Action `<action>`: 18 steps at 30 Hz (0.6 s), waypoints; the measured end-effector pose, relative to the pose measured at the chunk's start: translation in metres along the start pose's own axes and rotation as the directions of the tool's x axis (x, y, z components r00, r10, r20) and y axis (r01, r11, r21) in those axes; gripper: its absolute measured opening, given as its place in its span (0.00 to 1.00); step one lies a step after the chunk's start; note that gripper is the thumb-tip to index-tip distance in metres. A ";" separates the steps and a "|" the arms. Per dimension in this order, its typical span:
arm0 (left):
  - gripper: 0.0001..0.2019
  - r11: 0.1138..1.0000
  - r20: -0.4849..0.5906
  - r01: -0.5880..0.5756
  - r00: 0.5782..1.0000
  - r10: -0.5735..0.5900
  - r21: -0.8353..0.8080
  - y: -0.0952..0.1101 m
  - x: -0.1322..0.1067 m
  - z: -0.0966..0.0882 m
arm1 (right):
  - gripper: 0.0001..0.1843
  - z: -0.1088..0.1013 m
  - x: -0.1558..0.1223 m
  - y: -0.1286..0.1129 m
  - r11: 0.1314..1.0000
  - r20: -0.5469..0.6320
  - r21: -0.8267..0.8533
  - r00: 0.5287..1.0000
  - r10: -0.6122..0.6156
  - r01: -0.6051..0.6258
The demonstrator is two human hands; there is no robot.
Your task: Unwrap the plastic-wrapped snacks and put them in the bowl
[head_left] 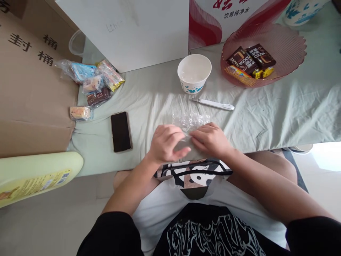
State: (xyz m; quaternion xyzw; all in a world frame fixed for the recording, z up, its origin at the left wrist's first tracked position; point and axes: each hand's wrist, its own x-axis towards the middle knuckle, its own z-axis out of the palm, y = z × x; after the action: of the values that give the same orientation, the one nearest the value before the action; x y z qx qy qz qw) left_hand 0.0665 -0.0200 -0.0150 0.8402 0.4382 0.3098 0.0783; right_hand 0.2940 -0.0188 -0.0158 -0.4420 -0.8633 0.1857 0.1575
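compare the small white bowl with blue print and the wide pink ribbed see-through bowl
The white bowl is small, opaque and looks empty; the pink bowl is wider, translucent, scallop-rimmed and holds snack packets. The white bowl has a blue print; the pink bowl is plain and ribbed. Both are round, open and rest on the pale green cloth.

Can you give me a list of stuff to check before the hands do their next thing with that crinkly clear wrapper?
1. Both hands on the clear wrapper: ok. The left hand and right hand pinch it at the table edge.
2. What is inside the wrapper: cannot tell. The hands cover it.
3. White bowl upright: ok. It stands behind the wrapper.
4. White cutter away from the fingers: ok. It lies beyond the wrapper.
5. Cutter blade tucked in: cannot tell.
6. Phone out of the way: ok. It lies left of the left hand, not touching.
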 end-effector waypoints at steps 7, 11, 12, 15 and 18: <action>0.07 0.935 0.181 0.295 0.948 -0.261 -0.197 0.000 0.005 0.006 | 0.29 -0.004 -0.006 0.006 0.982 -0.138 0.189 0.990 0.031 -0.004; 0.10 0.909 0.083 0.391 0.920 -0.383 -0.143 -0.014 0.009 0.011 | 0.25 -0.002 0.001 0.008 0.947 -0.185 0.228 0.945 0.272 -0.228; 0.10 0.920 0.059 0.381 0.924 -0.378 -0.085 -0.016 0.010 0.012 | 0.24 -0.002 0.003 0.009 0.941 -0.240 0.213 0.920 0.310 -0.262; 0.08 0.947 0.015 0.319 0.947 -0.320 0.045 -0.018 0.011 0.014 | 0.21 -0.001 0.009 0.006 0.972 -0.398 0.032 0.889 0.228 -0.235; 0.09 0.968 0.043 0.247 0.967 -0.249 0.053 -0.019 0.011 0.017 | 0.19 0.001 0.011 0.000 0.987 -0.300 -0.162 0.953 -0.040 -0.010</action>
State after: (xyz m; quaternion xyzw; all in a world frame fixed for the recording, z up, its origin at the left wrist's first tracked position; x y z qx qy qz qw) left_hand 0.0681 0.0024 -0.0312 0.7878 0.5450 0.2661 0.1074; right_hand 0.2877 -0.0100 -0.0159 -0.4699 -0.8446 0.0443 0.2526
